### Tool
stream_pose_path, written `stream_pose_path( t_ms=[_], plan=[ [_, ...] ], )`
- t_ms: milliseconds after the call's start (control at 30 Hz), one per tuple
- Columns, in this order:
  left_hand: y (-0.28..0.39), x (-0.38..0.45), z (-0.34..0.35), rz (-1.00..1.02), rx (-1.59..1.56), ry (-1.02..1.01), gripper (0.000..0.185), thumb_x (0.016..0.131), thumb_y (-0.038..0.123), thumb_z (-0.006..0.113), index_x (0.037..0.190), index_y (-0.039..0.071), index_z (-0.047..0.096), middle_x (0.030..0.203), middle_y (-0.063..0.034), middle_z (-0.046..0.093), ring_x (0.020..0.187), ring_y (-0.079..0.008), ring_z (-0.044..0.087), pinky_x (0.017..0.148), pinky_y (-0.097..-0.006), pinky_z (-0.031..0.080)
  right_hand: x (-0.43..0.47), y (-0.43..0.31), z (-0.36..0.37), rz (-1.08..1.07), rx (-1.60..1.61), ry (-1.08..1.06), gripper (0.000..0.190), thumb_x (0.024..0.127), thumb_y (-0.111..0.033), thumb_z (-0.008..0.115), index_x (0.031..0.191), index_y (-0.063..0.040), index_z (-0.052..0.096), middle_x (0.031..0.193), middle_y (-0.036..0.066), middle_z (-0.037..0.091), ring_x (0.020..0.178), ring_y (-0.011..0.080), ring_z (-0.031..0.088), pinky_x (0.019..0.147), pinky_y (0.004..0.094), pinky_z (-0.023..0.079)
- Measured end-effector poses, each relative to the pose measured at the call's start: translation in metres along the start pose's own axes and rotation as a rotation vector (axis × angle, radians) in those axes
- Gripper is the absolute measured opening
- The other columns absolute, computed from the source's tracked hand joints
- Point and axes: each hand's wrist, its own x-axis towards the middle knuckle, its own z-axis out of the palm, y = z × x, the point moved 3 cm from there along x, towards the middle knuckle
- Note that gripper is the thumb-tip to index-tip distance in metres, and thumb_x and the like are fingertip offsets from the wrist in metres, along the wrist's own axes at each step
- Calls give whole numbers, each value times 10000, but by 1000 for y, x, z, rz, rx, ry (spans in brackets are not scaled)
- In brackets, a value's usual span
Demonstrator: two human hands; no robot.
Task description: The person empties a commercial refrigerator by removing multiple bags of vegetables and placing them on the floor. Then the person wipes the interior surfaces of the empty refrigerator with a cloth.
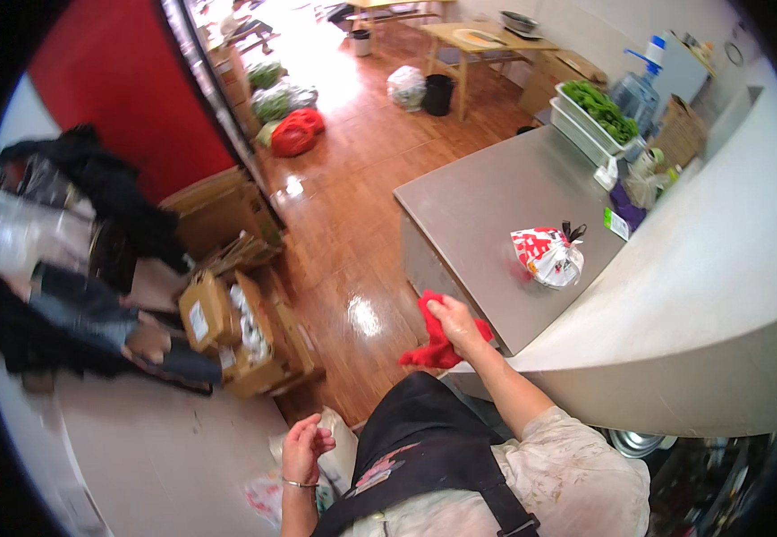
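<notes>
My right hand (454, 322) grips a bunched red cloth (432, 339) beside the near corner of a stainless steel counter (469, 201). The cloth hangs down on both sides of the fingers. My left hand (304, 446), with a bracelet at the wrist, is held low at the left of my black apron (422, 429). It holds nothing, and its fingers are loosely curled and apart. On the counter, beyond my right hand, stands a tied white and red plastic bag (549, 256) with dark handles.
A white basket of leafy greens (579, 134) stands at the counter's far end. A curved white wall (690, 268) borders its right side. Cardboard boxes (227, 329) and piled clothes (93, 315) lie at left. Red bags (294, 134) rest on the wooden floor. A seated person appears far off.
</notes>
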Motion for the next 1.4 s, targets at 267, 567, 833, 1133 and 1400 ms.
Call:
stream_pose_path(
  t_ms=[267,567,833,1133,1400],
  plan=[
    [128,193,95,28,159,-232,258,990,120,546,1215,9,606,868,-97,687,723,-176,670,684,-300,567,151,-49,-67,-502,-418,754,256,937,-198,589,1090,8,582,905,151,644,828,315,625,766,392,507],
    [143,443,94,-183,409,-301,252,992,129,552,1202,0,604,889,-138,695,745,-247,699,694,-364,597,334,-20,-15,-435,-1143,658,204,901,-298,619,945,-99,617,960,142,537,640,355,622,505,480,513],
    [268,604,153,-290,485,-394,216,983,113,558,1162,8,619,858,-146,700,722,-259,685,696,-385,589,496,-35,-103,-397,-1372,777,112,854,-224,606,912,-131,581,958,116,548,782,314,655,512,497,528],
    [435,809,323,-205,559,-540,147,966,154,578,1035,37,634,764,-94,652,658,-216,651,588,-376,573,382,-48,-142,456,-1100,1661,229,914,-221,582,1079,-94,487,1116,159,498,853,417,634,682,512,555],
    [455,905,533,-226,705,-820,201,975,145,564,1113,27,652,805,-86,686,635,-180,662,598,-324,578,366,-29,-185,1098,-707,1981,247,926,-252,546,1043,-36,570,1079,213,577,898,423,658,727,519,561]
  ],
)
